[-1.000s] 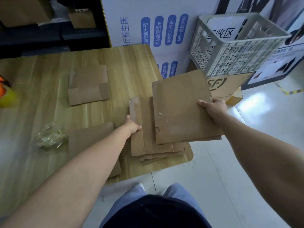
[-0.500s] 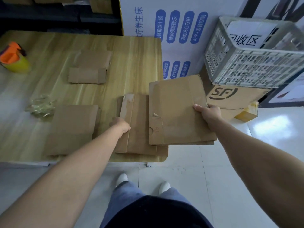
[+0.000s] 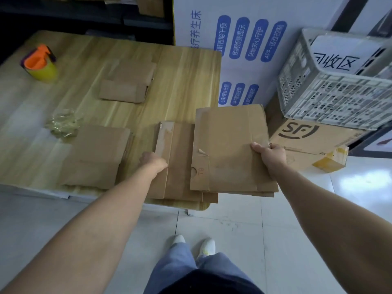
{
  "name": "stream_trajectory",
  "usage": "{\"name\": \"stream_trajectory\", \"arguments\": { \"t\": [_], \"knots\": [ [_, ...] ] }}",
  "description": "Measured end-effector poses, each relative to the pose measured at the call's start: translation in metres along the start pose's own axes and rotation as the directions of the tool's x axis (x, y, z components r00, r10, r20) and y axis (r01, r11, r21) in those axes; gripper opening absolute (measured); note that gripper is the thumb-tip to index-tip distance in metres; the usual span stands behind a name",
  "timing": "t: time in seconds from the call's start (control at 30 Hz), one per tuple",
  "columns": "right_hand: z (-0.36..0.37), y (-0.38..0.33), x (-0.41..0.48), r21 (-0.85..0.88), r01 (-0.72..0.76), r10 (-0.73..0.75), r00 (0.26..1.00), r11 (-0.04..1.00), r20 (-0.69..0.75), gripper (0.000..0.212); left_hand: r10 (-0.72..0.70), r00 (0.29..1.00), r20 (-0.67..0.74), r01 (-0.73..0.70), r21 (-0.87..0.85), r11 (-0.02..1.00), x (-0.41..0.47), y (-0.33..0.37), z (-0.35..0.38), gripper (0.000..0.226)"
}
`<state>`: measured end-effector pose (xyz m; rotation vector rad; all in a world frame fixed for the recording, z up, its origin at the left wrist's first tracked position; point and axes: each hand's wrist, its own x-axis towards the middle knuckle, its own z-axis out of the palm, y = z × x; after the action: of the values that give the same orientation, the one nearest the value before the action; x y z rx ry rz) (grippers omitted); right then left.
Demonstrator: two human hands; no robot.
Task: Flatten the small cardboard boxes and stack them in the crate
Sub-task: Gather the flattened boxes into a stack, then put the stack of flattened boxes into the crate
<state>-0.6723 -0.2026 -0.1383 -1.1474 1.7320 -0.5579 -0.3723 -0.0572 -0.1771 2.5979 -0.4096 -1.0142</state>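
The right hand [image 3: 270, 154] has held position, fingers [image 3: 255, 146] pinching the flattened box [image 3: 229, 149] over the desk [image 3: 186, 81] edge, near the crate [image 3: 331, 98]. The left hand [image 3: 153, 161] rests on the flat stack [image 3: 180, 162]; its finger state cannot be told.

Parcel-handling or storeroom corner, by the look. Courier-branded carton [image 3: 314, 143] under a grey plastic crate [image 3: 331, 98], big printed shipping box [image 3: 239, 49] beside dark shelving [image 3: 84, 13], tape roll [image 3: 40, 66] on wooden table [image 3: 186, 81], tiled floor [image 3: 233, 240].
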Motion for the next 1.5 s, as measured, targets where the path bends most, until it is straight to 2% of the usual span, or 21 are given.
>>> {"name": "stream_trajectory", "arguments": {
  "t": [0.13, 0.23, 0.27, 0.33, 0.4, 0.5, 0.63, 0.77, 0.87, 0.97, 1.07, 1.17, 1.3, 1.5],
  "knots": [
    [-0.002, -0.001, 0.002, 0.003, -0.003, 0.003, 1.000, 1.000, 0.003, 0.065, 0.005, 1.000, 0.014, -0.004, -0.053, 0.999, 0.001, -0.002, -0.004, 0.057],
    [0.000, -0.001, 0.002, 0.005, -0.015, 0.015, 1.000, 1.000, 0.005, 0.072, 0.043, 0.999, -0.025, -0.043, -0.004, 0.999, 0.000, -0.005, -0.006, 0.031],
    [0.001, 0.000, 0.003, 0.000, -0.016, 0.016, 1.000, 1.000, -0.001, 0.073, 0.052, 0.998, -0.043, -0.052, 0.012, 0.999, 0.000, -0.005, -0.007, 0.030],
    [0.003, 0.001, 0.003, -0.024, -0.010, 0.009, 1.000, 1.000, -0.018, 0.071, 0.021, 1.000, -0.001, -0.021, -0.062, 0.998, 0.003, -0.002, -0.009, 0.051],
    [0.006, 0.001, 0.003, -0.058, -0.015, 0.014, 1.000, 0.998, -0.021, 0.072, 0.007, 0.994, 0.106, 0.012, -0.173, 0.985, 0.004, 0.002, -0.013, 0.079],
    [0.009, 0.001, 0.002, -0.101, -0.001, -0.003, 0.999, 0.995, -0.036, 0.069, 0.003, 0.980, 0.198, 0.022, -0.124, 0.992, 0.004, 0.005, -0.010, 0.102],
    [0.010, 0.002, 0.002, -0.130, 0.037, -0.045, 0.997, 0.991, -0.059, 0.061, -0.039, 0.996, 0.083, 0.038, 0.010, 0.999, 0.007, 0.008, 0.002, 0.099],
    [0.007, 0.003, 0.002, -0.122, 0.031, -0.039, 0.997, 0.992, -0.067, 0.064, -0.026, 0.994, 0.106, 0.023, 0.031, 0.999, 0.013, 0.012, 0.002, 0.093],
    [0.005, 0.002, 0.003, -0.114, 0.018, -0.026, 0.997, 0.993, -0.070, 0.064, -0.039, 0.990, 0.132, 0.043, -0.030, 0.999, 0.012, 0.011, 0.004, 0.089],
    [0.001, -0.003, 0.006, -0.093, 0.015, -0.022, 0.997, 0.996, -0.071, 0.052, -0.043, 0.991, 0.126, 0.061, -0.143, 0.988, 0.012, 0.017, 0.004, 0.091],
    [-0.004, -0.010, 0.006, -0.057, 0.009, -0.014, 0.997, 0.998, -0.080, 0.044, 0.029, 0.986, 0.163, 0.016, -0.265, 0.964, 0.013, 0.029, -0.001, 0.095],
    [-0.012, -0.014, 0.004, -0.042, 0.010, -0.014, 0.995, 0.999, -0.101, 0.040, 0.118, 0.977, 0.175, -0.066, -0.279, 0.958, 0.014, 0.032, -0.005, 0.098],
    [-0.026, -0.018, 0.001, -0.014, -0.018, 0.016, 0.992, 1.000, -0.124, 0.039, 0.194, 0.964, 0.182, -0.138, -0.281, 0.950, 0.016, 0.032, -0.017, 0.073],
    [-0.042, -0.025, -0.003, 0.041, -0.064, 0.071, 0.975, 0.997, -0.210, 0.050, 0.225, 0.960, 0.167, -0.156, -0.348, 0.925, 0.020, 0.049, -0.046, 0.067]
  ]
}}
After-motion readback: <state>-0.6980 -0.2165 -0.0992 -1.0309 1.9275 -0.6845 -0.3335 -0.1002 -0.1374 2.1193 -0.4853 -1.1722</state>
